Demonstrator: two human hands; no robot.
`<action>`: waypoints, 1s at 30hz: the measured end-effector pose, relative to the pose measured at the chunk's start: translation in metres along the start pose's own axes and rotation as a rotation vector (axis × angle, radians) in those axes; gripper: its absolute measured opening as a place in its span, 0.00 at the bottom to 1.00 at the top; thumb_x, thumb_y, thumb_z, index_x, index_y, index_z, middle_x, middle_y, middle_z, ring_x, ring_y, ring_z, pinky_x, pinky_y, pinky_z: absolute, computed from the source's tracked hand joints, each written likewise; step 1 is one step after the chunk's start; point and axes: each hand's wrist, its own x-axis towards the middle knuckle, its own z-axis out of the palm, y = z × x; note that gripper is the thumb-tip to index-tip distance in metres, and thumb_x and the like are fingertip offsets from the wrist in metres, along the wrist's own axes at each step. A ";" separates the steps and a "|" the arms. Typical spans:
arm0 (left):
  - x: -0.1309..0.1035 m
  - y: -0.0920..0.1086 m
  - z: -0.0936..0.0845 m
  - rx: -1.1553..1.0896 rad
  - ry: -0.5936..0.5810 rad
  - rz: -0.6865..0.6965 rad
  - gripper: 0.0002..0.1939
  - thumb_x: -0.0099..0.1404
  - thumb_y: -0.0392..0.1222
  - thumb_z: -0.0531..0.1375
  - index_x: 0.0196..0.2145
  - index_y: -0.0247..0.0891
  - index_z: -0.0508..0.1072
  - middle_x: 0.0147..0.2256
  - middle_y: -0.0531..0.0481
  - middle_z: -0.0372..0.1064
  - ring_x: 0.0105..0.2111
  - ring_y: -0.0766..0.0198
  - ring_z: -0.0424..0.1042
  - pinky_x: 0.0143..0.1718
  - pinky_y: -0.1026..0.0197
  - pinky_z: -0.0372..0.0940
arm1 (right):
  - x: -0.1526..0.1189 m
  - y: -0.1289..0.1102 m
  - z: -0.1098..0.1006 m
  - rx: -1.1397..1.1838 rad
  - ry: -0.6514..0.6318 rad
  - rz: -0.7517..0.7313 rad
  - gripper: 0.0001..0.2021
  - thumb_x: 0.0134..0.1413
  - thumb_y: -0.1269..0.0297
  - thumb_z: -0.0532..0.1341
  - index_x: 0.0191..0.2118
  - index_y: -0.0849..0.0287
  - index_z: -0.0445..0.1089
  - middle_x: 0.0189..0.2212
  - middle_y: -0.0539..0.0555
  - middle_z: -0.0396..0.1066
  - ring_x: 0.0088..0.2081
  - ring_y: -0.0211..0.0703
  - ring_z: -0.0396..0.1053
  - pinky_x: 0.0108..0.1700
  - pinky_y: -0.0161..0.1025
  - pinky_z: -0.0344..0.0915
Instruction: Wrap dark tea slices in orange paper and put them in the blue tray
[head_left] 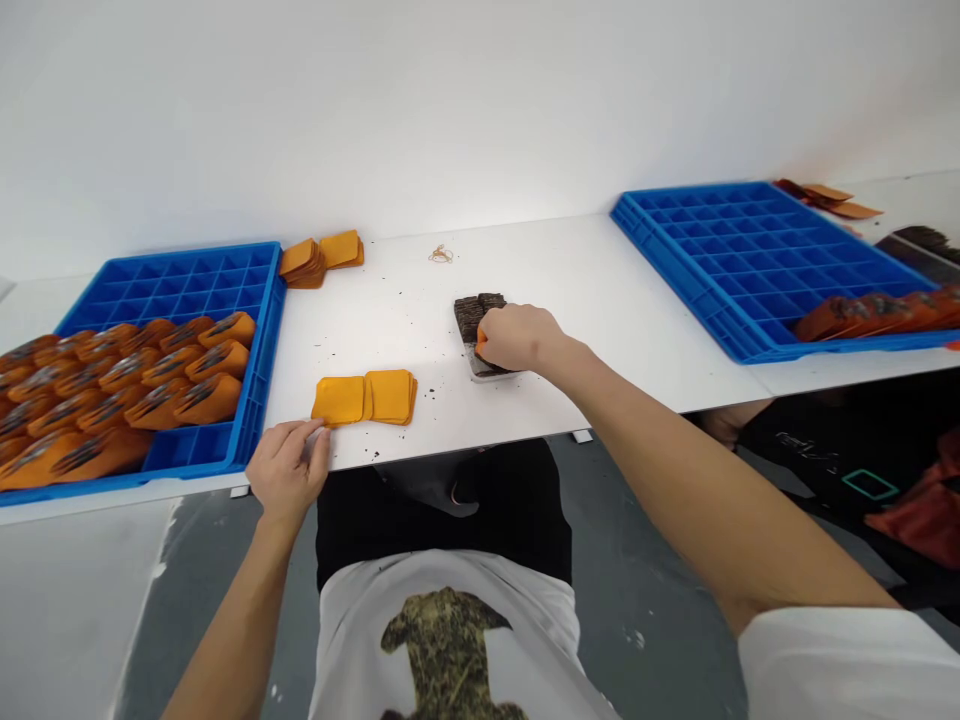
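Observation:
My right hand [521,338] is closed, knuckles up, over a small white tray [491,377] with stacked dark brown strips [469,316]. A bit of orange shows at its fingertips; whether it is worn or held, I cannot tell, and whatever the fingers grip is hidden. At the table's front edge rests my left hand [291,462], thumb apart from the fingers. Its fingertips lie at the near corner of a flat yellow-orange pouch [339,400]. Beside that pouch is a small stack of similar pouches [391,396].
A blue divided tray [259,380] on the left holds rows of filled orange pouches [214,398]. Another blue tray [720,250] stands right. More pouches [341,248] and rubber bands [441,255] lie at the back. Dark crumbs dot the table; another person sits at the right.

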 end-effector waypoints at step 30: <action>0.007 0.007 -0.004 0.004 -0.049 -0.107 0.09 0.75 0.46 0.65 0.46 0.42 0.84 0.42 0.45 0.82 0.42 0.53 0.79 0.47 0.52 0.72 | 0.008 0.121 0.063 1.267 0.095 0.485 0.17 0.74 0.50 0.66 0.50 0.61 0.74 0.39 0.51 0.73 0.32 0.36 0.70 0.34 0.35 0.72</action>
